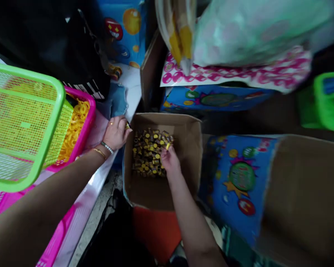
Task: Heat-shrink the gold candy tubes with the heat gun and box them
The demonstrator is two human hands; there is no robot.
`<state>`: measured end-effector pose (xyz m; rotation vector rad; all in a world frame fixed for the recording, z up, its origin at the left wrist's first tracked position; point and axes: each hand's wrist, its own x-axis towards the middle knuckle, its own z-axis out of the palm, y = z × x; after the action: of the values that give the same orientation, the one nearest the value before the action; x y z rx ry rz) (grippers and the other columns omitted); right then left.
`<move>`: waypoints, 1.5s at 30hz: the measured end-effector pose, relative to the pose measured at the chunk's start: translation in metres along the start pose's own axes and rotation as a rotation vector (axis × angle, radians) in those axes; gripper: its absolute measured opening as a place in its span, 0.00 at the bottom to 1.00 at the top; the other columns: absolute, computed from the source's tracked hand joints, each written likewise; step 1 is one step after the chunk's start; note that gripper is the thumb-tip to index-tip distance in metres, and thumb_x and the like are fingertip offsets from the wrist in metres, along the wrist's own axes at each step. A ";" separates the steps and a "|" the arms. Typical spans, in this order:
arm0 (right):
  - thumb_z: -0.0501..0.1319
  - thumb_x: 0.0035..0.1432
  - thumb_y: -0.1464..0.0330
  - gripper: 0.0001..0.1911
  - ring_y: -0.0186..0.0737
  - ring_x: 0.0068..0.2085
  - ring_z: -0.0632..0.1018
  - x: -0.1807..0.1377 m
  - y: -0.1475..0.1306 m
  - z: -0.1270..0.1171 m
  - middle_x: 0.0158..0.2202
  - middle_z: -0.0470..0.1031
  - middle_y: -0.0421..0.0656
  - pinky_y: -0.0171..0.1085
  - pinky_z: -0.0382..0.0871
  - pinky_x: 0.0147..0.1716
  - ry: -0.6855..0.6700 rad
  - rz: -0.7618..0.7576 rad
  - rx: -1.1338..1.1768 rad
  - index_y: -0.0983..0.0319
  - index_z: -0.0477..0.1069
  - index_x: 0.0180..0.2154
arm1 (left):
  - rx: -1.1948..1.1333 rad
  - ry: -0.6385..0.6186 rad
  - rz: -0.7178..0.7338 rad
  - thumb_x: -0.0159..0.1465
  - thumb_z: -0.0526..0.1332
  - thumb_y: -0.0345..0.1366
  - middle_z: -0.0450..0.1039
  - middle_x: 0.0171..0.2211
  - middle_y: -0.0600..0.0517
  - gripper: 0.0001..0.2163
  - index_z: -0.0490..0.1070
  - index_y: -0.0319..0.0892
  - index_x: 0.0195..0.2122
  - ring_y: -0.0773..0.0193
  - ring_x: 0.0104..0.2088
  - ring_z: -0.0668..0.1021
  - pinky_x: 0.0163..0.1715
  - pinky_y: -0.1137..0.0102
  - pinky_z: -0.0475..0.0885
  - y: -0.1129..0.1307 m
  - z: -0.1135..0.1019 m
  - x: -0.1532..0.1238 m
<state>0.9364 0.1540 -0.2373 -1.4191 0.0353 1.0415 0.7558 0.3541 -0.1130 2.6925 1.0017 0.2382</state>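
Observation:
An open cardboard box (189, 133) stands low in the middle and holds a heap of small dark and yellow pieces (149, 148). My right hand (169, 159) reaches into the box and is closed on one small yellow piece at the heap's right edge. My left hand (116, 132) rests at the box's left rim, on the edge of the table, with its fingers curled round a small dark and yellow piece. It wears a ring and bracelets.
A green mesh basket (22, 126) sits over a pink basket (86, 122) of yellow rings on the left. Blue printed cartons (236, 178) and a large brown box (306, 200) crowd the right. Plastic bags and a pink-ringed sheet (239, 72) lie behind. Another green basket (327, 100) is far right.

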 end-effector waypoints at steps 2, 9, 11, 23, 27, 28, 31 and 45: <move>0.74 0.46 0.57 0.18 0.27 0.28 0.68 -0.073 -0.027 -0.012 0.30 0.69 0.36 0.25 0.68 0.25 -0.144 0.101 0.451 0.56 0.73 0.36 | -0.003 -0.002 -0.014 0.69 0.52 0.43 0.65 0.54 0.35 0.18 0.65 0.34 0.52 0.44 0.54 0.67 0.57 0.50 0.61 -0.003 -0.003 -0.001; 0.77 0.44 0.63 0.15 0.24 0.26 0.66 -0.275 -0.097 -0.032 0.29 0.63 0.34 0.22 0.64 0.22 -0.368 0.181 0.657 0.50 0.76 0.35 | -0.004 -0.044 -0.127 0.63 0.60 0.37 0.64 0.55 0.33 0.15 0.70 0.34 0.49 0.39 0.55 0.66 0.54 0.48 0.62 0.045 -0.032 -0.003; 0.78 0.41 0.64 0.17 0.24 0.26 0.67 -0.311 -0.086 -0.042 0.29 0.66 0.33 0.22 0.63 0.21 -0.334 0.242 0.583 0.50 0.76 0.34 | -0.103 0.004 -0.184 0.62 0.64 0.36 0.65 0.53 0.34 0.15 0.72 0.36 0.48 0.43 0.53 0.68 0.53 0.51 0.64 0.088 -0.049 -0.043; 0.77 0.42 0.62 0.22 0.30 0.30 0.77 -0.446 0.067 0.008 0.32 0.77 0.37 0.29 0.74 0.27 -0.409 0.613 -0.122 0.57 0.76 0.39 | -0.602 0.140 -0.635 0.65 0.64 0.36 0.76 0.45 0.46 0.13 0.73 0.48 0.51 0.56 0.46 0.78 0.47 0.57 0.75 0.137 -0.143 -0.571; 0.76 0.41 0.63 0.23 0.31 0.27 0.77 -0.482 0.100 0.069 0.33 0.78 0.40 0.31 0.72 0.26 -0.595 0.615 -0.344 0.60 0.77 0.41 | -0.551 0.293 -0.987 0.62 0.64 0.31 0.71 0.46 0.46 0.12 0.76 0.43 0.48 0.65 0.35 0.77 0.37 0.65 0.77 0.094 -0.121 -0.644; 0.76 0.40 0.62 0.23 0.31 0.27 0.76 -0.488 0.111 0.084 0.32 0.78 0.40 0.31 0.72 0.26 -0.638 0.602 -0.398 0.61 0.78 0.40 | -0.544 0.332 -1.034 0.61 0.64 0.30 0.70 0.46 0.47 0.13 0.76 0.43 0.47 0.67 0.33 0.76 0.36 0.67 0.77 0.087 -0.110 -0.650; 0.76 0.38 0.62 0.21 0.32 0.26 0.76 -0.503 0.148 0.120 0.30 0.78 0.40 0.33 0.71 0.25 -0.728 0.540 -0.529 0.63 0.77 0.36 | -0.557 0.419 -1.144 0.60 0.66 0.30 0.68 0.44 0.49 0.13 0.77 0.42 0.47 0.71 0.30 0.73 0.34 0.69 0.76 0.074 -0.079 -0.656; 0.71 0.45 0.62 0.18 0.32 0.25 0.76 -0.529 0.220 0.140 0.25 0.73 0.35 0.33 0.73 0.25 -0.921 0.361 -0.838 0.62 0.76 0.39 | -0.916 0.462 -1.048 0.63 0.64 0.29 0.71 0.29 0.53 0.15 0.78 0.43 0.51 0.69 0.28 0.70 0.31 0.73 0.67 0.071 -0.047 -0.681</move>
<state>0.4190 -0.0714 -0.0659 -1.5302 -0.9373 2.0823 0.2784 -0.1383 -0.0901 1.1179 1.7111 0.8372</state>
